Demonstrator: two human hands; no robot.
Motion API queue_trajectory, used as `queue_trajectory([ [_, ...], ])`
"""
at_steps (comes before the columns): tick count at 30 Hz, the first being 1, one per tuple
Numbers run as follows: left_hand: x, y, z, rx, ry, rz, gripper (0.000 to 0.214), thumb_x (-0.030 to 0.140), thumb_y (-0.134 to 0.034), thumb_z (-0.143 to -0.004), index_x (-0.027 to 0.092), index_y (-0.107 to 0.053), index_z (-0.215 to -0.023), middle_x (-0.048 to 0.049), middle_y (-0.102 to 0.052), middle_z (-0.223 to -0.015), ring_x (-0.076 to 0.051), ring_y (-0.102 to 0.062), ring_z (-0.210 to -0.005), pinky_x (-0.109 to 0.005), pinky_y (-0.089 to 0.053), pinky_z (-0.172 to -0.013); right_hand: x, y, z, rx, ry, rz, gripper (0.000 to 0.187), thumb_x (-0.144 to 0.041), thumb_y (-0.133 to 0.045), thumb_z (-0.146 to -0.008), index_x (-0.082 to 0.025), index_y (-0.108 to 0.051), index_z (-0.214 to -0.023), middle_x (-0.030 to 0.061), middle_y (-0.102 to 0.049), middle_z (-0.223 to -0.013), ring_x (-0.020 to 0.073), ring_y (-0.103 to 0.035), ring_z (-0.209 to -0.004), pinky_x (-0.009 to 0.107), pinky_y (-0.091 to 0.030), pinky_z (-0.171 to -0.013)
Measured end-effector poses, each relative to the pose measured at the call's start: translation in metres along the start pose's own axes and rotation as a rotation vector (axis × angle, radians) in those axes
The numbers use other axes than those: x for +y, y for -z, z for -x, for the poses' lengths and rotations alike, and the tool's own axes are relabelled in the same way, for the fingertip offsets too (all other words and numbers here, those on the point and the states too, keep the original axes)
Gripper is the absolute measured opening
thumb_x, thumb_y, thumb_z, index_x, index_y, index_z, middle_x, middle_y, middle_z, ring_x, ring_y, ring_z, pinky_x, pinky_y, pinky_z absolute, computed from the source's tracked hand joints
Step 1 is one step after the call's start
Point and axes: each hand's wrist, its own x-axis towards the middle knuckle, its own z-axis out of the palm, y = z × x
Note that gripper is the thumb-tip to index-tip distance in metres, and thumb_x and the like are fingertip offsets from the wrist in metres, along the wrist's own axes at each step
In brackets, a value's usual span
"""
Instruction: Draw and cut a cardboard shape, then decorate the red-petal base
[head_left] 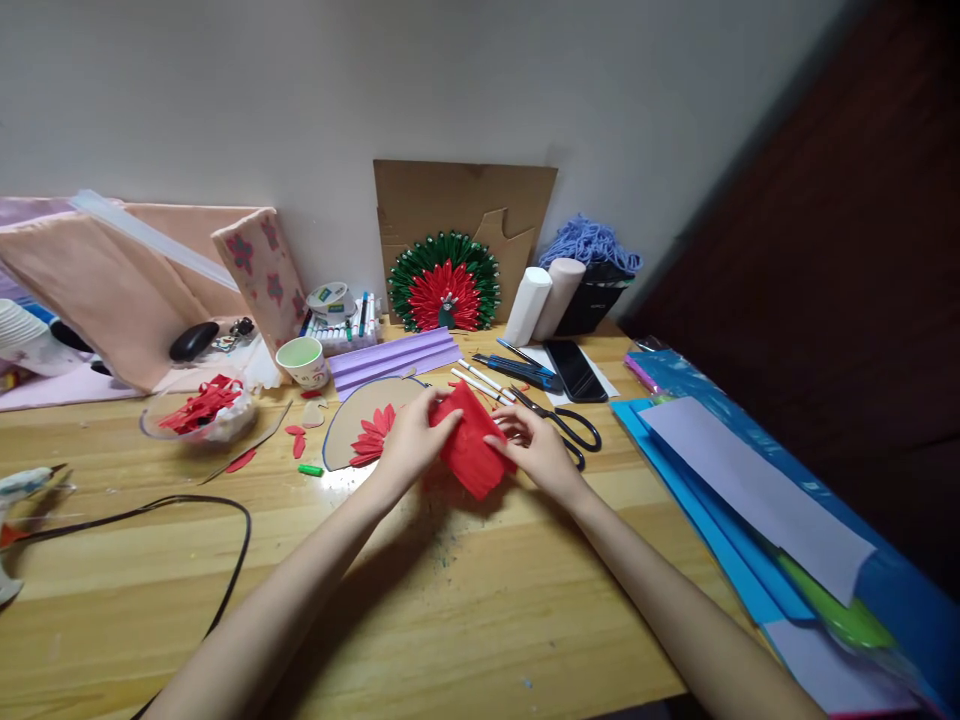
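A sheet of red paper is held up over the table between my two hands. My left hand pinches its left edge, thumb on the near face. On the right edge, my right hand grips it with thumb and fingers closed. Behind my left hand lies a cardboard disc with red petals fanned on it, partly hidden by that hand. Black-handled scissors lie just beyond my right hand. White marker pens rest behind the paper.
A peacock craft leans on cardboard at the wall. Left are a paper cup, a bowl of red scraps and a glue gun with its cord. A phone and coloured sheets lie right.
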Motion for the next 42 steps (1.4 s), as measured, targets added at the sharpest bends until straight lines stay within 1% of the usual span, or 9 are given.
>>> queue_trajectory([
  [3, 0.006, -0.006, -0.006, 0.038, -0.02, -0.017, 0.024, 0.034, -0.066, -0.074, 0.018, -0.065, -0.091, -0.0064, -0.069, -0.089, -0.022, -0.063, -0.085, -0.033, -0.048, -0.077, -0.002, 0.0, 0.002, 0.034, 0.013, -0.009, 0.033, -0.042, -0.061, -0.079, -0.017, -0.066, -0.1, 0.0069, -0.071, -0.097, 0.0239, -0.064, -0.089, 0.036, -0.05, -0.079],
  [6, 0.015, -0.02, -0.005, 0.156, 0.154, 0.294, 0.042, 0.038, -0.073, -0.068, 0.015, -0.062, -0.102, -0.0074, -0.069, -0.085, -0.019, -0.065, -0.078, -0.029, -0.051, -0.069, 0.003, -0.002, 0.001, 0.175, -0.09, -0.204, 0.038, -0.048, -0.058, -0.081, -0.016, -0.067, -0.099, 0.0081, -0.071, -0.1, 0.0256, -0.065, -0.093, 0.037, -0.051, -0.08],
  [9, 0.024, -0.041, 0.001, 0.011, 0.337, 0.648, 0.049, 0.039, -0.075, -0.065, 0.011, -0.063, -0.103, -0.0126, -0.07, -0.095, -0.019, -0.067, -0.079, -0.031, -0.053, -0.073, 0.009, -0.004, -0.003, 0.319, -0.12, -0.347, 0.039, -0.049, -0.06, -0.079, -0.017, -0.067, -0.099, 0.0079, -0.07, -0.105, 0.0241, -0.064, -0.099, 0.035, -0.05, -0.086],
  [11, 0.026, -0.053, 0.004, -0.093, 0.382, 0.737, 0.049, 0.036, -0.078, -0.062, 0.009, -0.065, -0.1, -0.0149, -0.069, -0.101, -0.022, -0.067, -0.085, -0.032, -0.053, -0.078, 0.012, -0.003, -0.005, 0.3, -0.133, -0.377, 0.038, -0.05, -0.062, -0.077, -0.018, -0.067, -0.098, 0.0066, -0.071, -0.098, 0.0225, -0.065, -0.093, 0.033, -0.051, -0.083],
  [14, 0.021, -0.061, 0.0, -0.031, 0.391, 0.686, 0.045, 0.033, -0.078, -0.06, 0.01, -0.066, -0.097, -0.0146, -0.069, -0.104, -0.024, -0.066, -0.09, -0.032, -0.052, -0.079, 0.013, 0.006, -0.009, 0.197, -0.187, -0.36, 0.036, -0.053, -0.063, -0.074, -0.018, -0.067, -0.081, 0.0024, -0.07, -0.071, 0.0168, -0.064, -0.062, 0.028, -0.052, -0.061],
  [20, 0.013, -0.039, -0.016, 0.018, 0.306, 0.363, 0.029, 0.034, -0.068, -0.068, 0.011, -0.067, -0.086, -0.0106, -0.072, -0.089, -0.023, -0.066, -0.079, -0.03, -0.051, -0.068, 0.011, 0.041, -0.023, 0.125, -0.155, -0.203, 0.045, -0.06, -0.062, -0.07, -0.015, -0.063, -0.066, 0.0028, -0.064, -0.059, 0.0104, -0.054, -0.049, 0.021, -0.039, -0.046],
  [28, 0.02, -0.013, -0.021, 0.058, 0.115, 0.271, 0.031, 0.038, -0.068, -0.069, 0.013, -0.064, -0.087, -0.0067, -0.069, -0.087, -0.019, -0.063, -0.077, -0.027, -0.048, -0.066, 0.02, 0.062, -0.012, -0.018, -0.165, 0.741, 0.019, -0.032, -0.064, -0.069, -0.019, -0.056, -0.082, 0.0047, -0.063, -0.085, 0.0194, -0.058, -0.076, 0.029, -0.043, -0.066],
  [32, 0.027, -0.005, -0.021, 0.086, 0.079, 0.273, 0.033, 0.031, -0.071, -0.065, 0.013, -0.06, -0.09, -0.0036, -0.067, -0.08, -0.015, -0.06, -0.065, -0.024, -0.047, -0.058, 0.023, 0.061, -0.008, 0.05, -0.149, 1.048, 0.022, -0.022, -0.061, -0.068, -0.016, -0.054, -0.087, 0.0133, -0.059, -0.095, 0.027, -0.056, -0.092, 0.034, -0.041, -0.077],
  [42, 0.042, 0.01, -0.019, 0.015, 0.174, 0.31, 0.018, 0.029, -0.066, -0.068, 0.013, -0.061, -0.074, 0.0032, -0.054, -0.055, -0.006, -0.043, -0.045, -0.018, -0.035, -0.043, 0.025, 0.071, -0.021, 0.224, -0.259, 0.78, 0.018, -0.034, -0.062, -0.069, -0.019, -0.053, -0.072, 0.0072, -0.062, -0.071, 0.0217, -0.059, -0.068, 0.029, -0.038, -0.058],
])
